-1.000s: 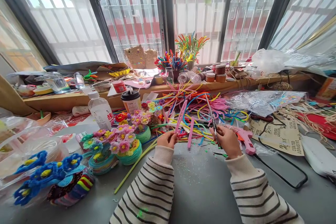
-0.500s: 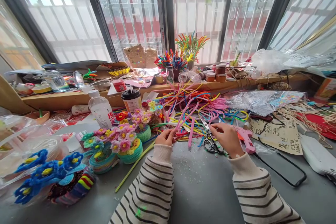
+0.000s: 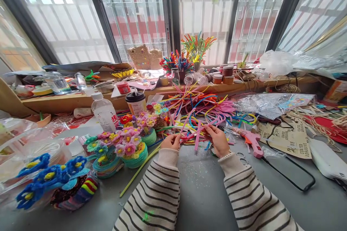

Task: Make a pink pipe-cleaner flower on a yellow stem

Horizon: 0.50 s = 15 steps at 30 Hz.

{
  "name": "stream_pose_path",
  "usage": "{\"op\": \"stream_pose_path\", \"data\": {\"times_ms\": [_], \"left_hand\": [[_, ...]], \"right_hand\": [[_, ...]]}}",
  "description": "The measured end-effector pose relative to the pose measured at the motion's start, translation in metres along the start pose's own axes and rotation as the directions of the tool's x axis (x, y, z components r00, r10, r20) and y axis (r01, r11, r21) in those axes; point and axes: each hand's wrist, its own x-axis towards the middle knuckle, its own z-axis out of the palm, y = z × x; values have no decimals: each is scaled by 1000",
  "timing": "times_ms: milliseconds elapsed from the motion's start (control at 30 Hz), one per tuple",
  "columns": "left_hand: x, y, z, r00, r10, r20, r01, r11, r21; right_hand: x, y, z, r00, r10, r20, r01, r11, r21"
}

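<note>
My left hand (image 3: pixel 170 142) is closed in a pinch on a pink pipe cleaner (image 3: pixel 187 122), which slants up and right from the fingertips. To its right, my right hand (image 3: pixel 218 140) pinches a pink fuzzy stem at its fingertips. A short pink pipe cleaner piece (image 3: pixel 197 138) lies on the grey table between both hands. Black-handled scissors (image 3: pixel 213 150) lie mostly hidden under my right hand. Silver scissor handles (image 3: pixel 242 158) show beside my right wrist. Behind the hands spreads a heap of pink pipe cleaners (image 3: pixel 222 107) with other colours mixed in.
Pipe-cleaner flower pots (image 3: pixel 132 151), a water bottle (image 3: pixel 103 112) and a lidded cup (image 3: pixel 136 104) stand left. A pink glue gun (image 3: pixel 253 142) with a black cord, sandpaper sheets (image 3: pixel 288 139) and a white device (image 3: pixel 326 158) lie right. Jars (image 3: pixel 227 74) line the windowsill.
My right hand has moved left from beside the scissors, toward my left hand, and now pinches a pink stem. The silver scissor handles have come into sight. My left hand stays nearly in place.
</note>
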Motion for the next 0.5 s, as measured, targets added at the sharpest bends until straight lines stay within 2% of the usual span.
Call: {"op": "stream_pose_path", "data": {"times_ms": [100,133,200,300,367,500], "left_hand": [[0,0,2,998,10,-69,-13,999,-44],[-1,1,4,999,-3,-45,-1,995,-96],[-2,3,7,997,-29,76,46,971,-233],[-5,6,11,968,-34,250,136,904,-405],[-6,7,11,958,-39,285,168,880,-444],[-6,8,8,960,-72,272,195,866,-460]], "right_hand": [[-2,-1,0,1000,10,-7,-10,1000,25],[-2,0,1,1000,14,-4,-13,1000,26],[-4,0,3,1000,18,12,-19,1000,25],[-6,1,6,998,28,62,-30,999,26],[-8,1,8,994,44,104,-49,998,47],[-9,-3,7,990,51,133,-75,980,183]]}}
